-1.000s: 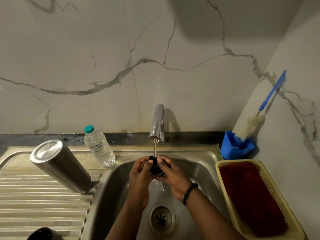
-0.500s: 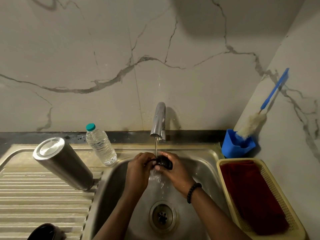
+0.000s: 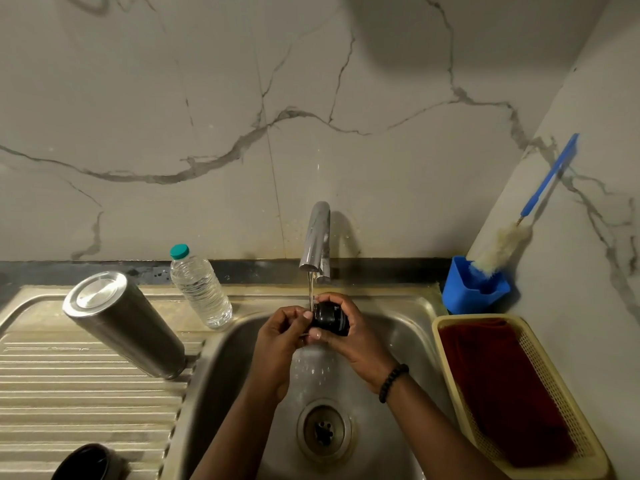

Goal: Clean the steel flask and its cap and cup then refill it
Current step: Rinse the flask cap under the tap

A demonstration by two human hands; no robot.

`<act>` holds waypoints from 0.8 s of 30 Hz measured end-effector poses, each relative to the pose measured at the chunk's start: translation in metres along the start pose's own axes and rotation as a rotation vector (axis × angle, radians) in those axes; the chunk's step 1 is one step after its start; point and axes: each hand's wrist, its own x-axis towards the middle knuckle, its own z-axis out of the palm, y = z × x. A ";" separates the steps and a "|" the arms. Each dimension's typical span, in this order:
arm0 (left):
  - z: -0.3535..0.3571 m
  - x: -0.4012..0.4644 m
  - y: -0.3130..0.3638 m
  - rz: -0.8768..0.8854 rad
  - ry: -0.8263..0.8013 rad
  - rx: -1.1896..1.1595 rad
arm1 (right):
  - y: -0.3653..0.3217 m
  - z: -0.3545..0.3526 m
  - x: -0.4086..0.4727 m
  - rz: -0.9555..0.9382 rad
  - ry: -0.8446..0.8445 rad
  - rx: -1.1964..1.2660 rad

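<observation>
dark cup cut off below

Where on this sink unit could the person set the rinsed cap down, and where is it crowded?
The ribbed drainboard is bare in front of the inverted steel flask, between it and the dark cup at the near edge. The back ledge beside the water bottle is tight. The basin under the tap is taken up by both hands holding the cap.

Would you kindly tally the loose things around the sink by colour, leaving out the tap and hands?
Steel: 1, the flask
Black: 2, the cap and the cup
Blue: 2, the brush and its holder
Clear: 1, the bottle
Yellow: 1, the basket
Red: 1, the cloth
Total: 8
</observation>
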 end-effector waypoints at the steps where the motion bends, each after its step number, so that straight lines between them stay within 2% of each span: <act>1: -0.002 0.001 0.000 0.008 0.006 0.002 | 0.000 0.000 0.000 0.014 0.001 0.001; 8: -0.007 0.007 -0.004 0.093 0.059 0.059 | -0.002 0.005 0.003 0.125 -0.022 0.139; 13: -0.014 0.003 -0.016 -0.040 0.059 0.048 | 0.002 0.009 0.009 -0.058 0.143 -0.208; 16: -0.013 -0.002 -0.021 -0.115 0.063 0.019 | 0.004 0.012 0.008 -0.146 0.132 -0.292; 20: -0.008 -0.005 -0.017 -0.176 -0.002 -0.022 | 0.013 0.014 0.007 -0.168 0.144 -0.397; 24: -0.004 -0.007 -0.014 -0.227 -0.052 -0.006 | 0.009 0.014 0.006 -0.136 0.093 -0.365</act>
